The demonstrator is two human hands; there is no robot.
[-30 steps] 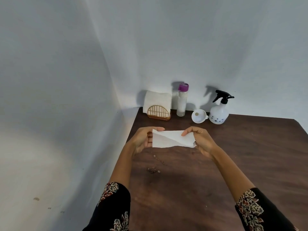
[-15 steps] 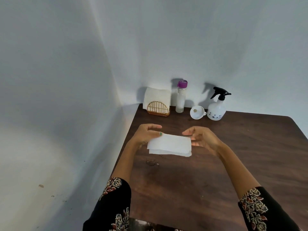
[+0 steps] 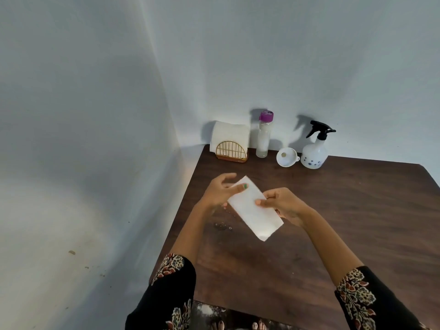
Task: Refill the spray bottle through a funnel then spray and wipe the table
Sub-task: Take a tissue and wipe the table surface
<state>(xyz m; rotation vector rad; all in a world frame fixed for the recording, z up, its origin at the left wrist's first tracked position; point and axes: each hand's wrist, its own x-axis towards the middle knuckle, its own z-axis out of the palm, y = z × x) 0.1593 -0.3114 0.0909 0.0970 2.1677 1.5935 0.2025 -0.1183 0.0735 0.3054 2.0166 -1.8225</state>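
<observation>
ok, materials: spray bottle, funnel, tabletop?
Spray bottle: likely plastic, an opaque white body with small dark dots and a black trigger head. Funnel: white, smooth, probably plastic. Table: dark brown with wood grain; solid wood or laminate, can't tell.

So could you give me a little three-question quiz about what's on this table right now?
1. True or false: the spray bottle stands at the back of the table, by the wall.
2. What lies between the spray bottle and the purple-capped bottle? A) a sponge B) a white funnel C) a cup
3. Fill in: the left hand and right hand together hold a folded white ____.

Key: 1 true; 2 B; 3 napkin.
</observation>
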